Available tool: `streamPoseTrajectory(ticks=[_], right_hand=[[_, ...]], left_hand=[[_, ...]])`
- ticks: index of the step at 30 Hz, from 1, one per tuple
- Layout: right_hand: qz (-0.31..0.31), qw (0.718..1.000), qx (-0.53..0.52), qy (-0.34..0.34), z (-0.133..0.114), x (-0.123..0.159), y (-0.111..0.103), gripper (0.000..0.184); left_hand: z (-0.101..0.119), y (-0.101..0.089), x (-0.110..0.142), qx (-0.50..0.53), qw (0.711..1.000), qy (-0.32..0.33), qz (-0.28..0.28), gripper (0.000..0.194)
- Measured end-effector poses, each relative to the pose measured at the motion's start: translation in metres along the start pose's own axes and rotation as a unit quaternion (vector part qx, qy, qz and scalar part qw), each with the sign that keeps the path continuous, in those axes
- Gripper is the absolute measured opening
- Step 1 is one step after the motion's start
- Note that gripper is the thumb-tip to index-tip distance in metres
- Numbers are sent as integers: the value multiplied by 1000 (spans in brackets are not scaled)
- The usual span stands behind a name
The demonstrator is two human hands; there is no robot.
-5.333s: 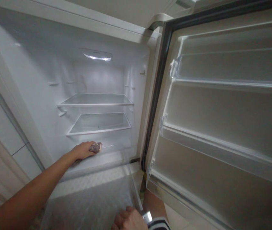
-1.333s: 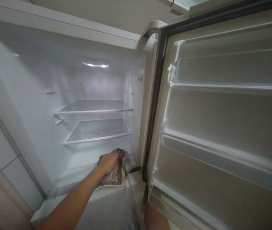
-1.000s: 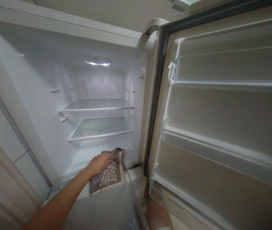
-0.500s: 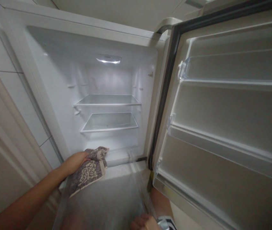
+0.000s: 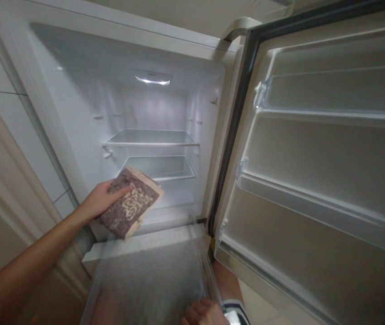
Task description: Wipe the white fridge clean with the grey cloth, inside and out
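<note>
My left hand [image 5: 101,199] grips a folded brown cloth [image 5: 132,205] with a pale pattern and holds it up in the air before the open fridge [image 5: 77,117], near its left wall. Below it a clear drawer [image 5: 151,280] stands pulled out from the fridge's bottom. At the frame's lower edge my right hand [image 5: 201,314] shows only its knuckles, curled at the drawer's front right corner; a striped cuff sits beside it.
Two glass shelves [image 5: 151,141] sit bare at the back under the interior lamp [image 5: 153,80]. The fridge door [image 5: 321,180] stands wide open on the right with bare door bins. White wall tiles [image 5: 6,122] and a beige panel close in the left side.
My left hand has lifted the cloth off the drawer's back left edge and now holds it raised in the air. The view has dipped slightly.
</note>
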State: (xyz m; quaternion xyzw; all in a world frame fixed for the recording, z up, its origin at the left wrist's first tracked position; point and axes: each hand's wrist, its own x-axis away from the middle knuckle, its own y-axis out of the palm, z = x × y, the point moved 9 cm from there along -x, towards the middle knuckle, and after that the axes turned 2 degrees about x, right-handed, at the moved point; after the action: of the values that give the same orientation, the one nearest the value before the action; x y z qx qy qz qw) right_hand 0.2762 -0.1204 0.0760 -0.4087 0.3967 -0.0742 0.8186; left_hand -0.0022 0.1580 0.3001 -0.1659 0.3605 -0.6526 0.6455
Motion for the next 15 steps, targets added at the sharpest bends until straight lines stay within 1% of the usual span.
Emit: streamPoseTrajectory(ticks=[2, 4, 5, 7, 9, 10, 12, 13, 14, 15], right_hand=[[-6, 1000, -6, -4, 0, 1, 1, 60], [-11, 1000, -15, 1, 2, 0, 0, 60], [-12, 1000, -18, 4, 4, -1, -1, 59], [-4, 1000, -19, 10, 7, -3, -4, 59], [20, 999, -22, 19, 9, -5, -9, 59], [29, 999, -24, 26, 10, -5, -10, 58], [38, 998, -28, 33, 11, -7, -9, 58], [36, 998, -27, 34, 10, -7, -8, 59], [31, 999, -24, 30, 9, -8, -6, 60], [21, 999, -22, 24, 7, -9, -3, 61]], left_hand=[[2, 34, 16, -113, 989, 48, -78, 57], [-5, 70, 34, -211, 967, 71, -119, 40], [-12, 85, 42, -249, 957, 71, -131, 37], [-24, 113, 57, -298, 940, 66, -151, 42], [-31, 132, 68, -327, 927, 65, -171, 50], [-34, 138, 72, -335, 922, 66, -182, 61], [-36, 145, 78, -346, 913, 70, -204, 91], [-36, 146, 79, -350, 909, 73, -213, 101], [-36, 147, 79, -352, 906, 77, -222, 102], [-35, 148, 79, -353, 903, 81, -230, 96]])
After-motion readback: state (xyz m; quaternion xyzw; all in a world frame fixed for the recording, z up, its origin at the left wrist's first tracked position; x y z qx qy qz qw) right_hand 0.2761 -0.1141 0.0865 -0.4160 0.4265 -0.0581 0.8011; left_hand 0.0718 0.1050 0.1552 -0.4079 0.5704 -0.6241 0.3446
